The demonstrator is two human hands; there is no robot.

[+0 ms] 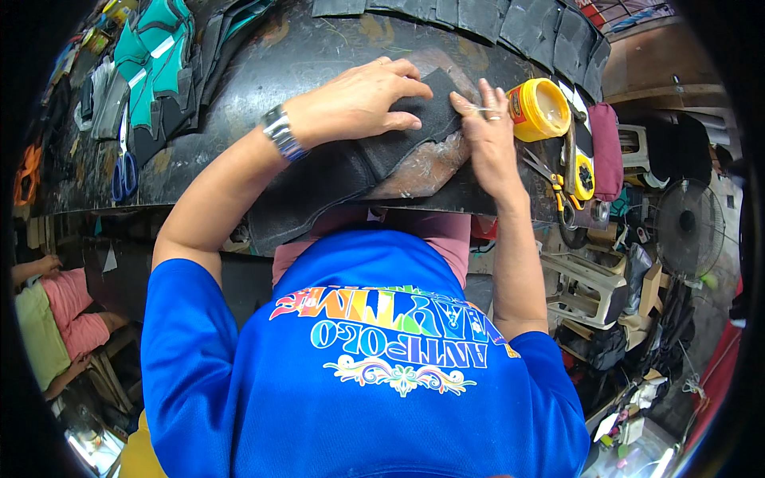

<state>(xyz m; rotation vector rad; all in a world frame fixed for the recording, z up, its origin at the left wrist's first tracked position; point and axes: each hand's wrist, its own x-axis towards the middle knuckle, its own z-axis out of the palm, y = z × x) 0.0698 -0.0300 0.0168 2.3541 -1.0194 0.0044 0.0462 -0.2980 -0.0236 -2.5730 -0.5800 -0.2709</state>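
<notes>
Curving over black fabric (315, 179) by the desk's (243, 92) front edge, the left hand (358, 99) is half-open, empty. I cannot tell the right hand's (492, 147) grip.

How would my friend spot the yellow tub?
Start at the big dark table and find the person's right hand over it. Just beside that hand, on the picture's right, is the yellow tub, beyond the yellow-handled scissors. Unlike the scissors and the maroon bundle nearby, it is round and open-mouthed, with pale stuff inside.
</notes>
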